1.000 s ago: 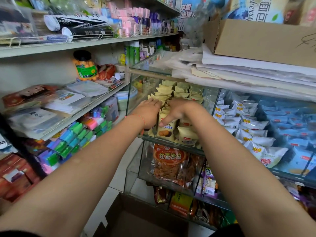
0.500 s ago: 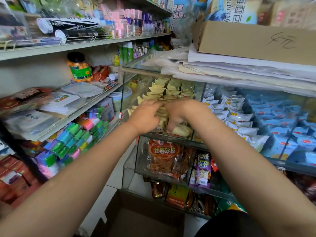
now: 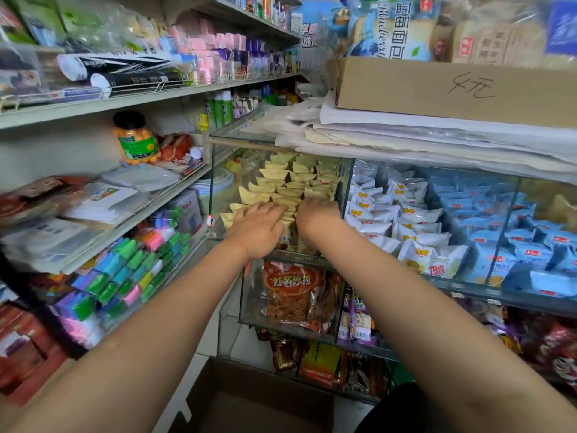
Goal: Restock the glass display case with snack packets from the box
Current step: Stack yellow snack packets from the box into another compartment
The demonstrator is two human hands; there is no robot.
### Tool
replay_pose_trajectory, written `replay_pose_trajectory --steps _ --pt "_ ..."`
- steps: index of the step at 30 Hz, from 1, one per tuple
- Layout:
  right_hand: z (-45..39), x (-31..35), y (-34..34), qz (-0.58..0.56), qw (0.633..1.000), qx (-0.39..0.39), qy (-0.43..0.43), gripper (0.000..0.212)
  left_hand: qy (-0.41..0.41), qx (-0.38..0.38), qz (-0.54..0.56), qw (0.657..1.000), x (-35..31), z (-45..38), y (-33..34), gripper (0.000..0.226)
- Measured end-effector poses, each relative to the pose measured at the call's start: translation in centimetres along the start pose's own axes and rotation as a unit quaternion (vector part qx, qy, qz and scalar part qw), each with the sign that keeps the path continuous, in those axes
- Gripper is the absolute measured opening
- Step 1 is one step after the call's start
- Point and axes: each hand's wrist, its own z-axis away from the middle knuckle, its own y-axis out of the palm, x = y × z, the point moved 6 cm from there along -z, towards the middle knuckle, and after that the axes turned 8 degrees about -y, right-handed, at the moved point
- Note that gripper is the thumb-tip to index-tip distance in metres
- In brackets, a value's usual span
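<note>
STEP: seating yellow packets (image 3: 282,185) | CHANGE: both hands moved deeper into glass case (image 3: 215,182) | left hand (image 3: 257,226) fingers flat, spread | right hand (image 3: 317,214) fingers curled (grip unclear) | row nearly packed.

The light is soft, even and fairly bright, with no hard shadows; only the lower left corner and the space under the shelves (image 3: 93,104) fall dim. Faint pale reflections lie on the glass case (image 3: 215,189) at centre. The wide lens bends the shelf lines at the upper left and stretches both forearms along the bottom edge, and the upper right corner is smeared with blur.
</note>
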Motion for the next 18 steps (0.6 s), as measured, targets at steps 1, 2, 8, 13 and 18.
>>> replay_pose_trajectory --steps 1,2,8,13,18 --pt "-0.3 0.0 -0.2 -0.008 1.0 -0.003 0.006 0.096 -0.001 0.002 -0.002 1.0 0.0 -0.1 0.0 0.05" --pt "-0.6 0.1 -0.3 -0.015 1.0 -0.004 0.007 0.095 -0.003 0.003 -0.002 1.0 0.0 -0.1 0.0 0.05" --pt "-0.9 -0.2 -1.4 -0.002 0.999 0.023 -0.031 0.064 -0.016 0.022 0.009 1.0 0.2 -0.8 0.2 0.05" --pt "-1.2 -0.6 -1.8 0.113 0.992 0.059 0.007 0.124 -0.016 0.015 0.006 1.0 0.2 -1.2 0.1 0.05" --pt "-1.4 -0.5 -1.4 0.135 0.981 0.13 -0.046 0.106 -0.017 -0.002 0.001 1.0 0.1 -1.1 0.0 0.05"
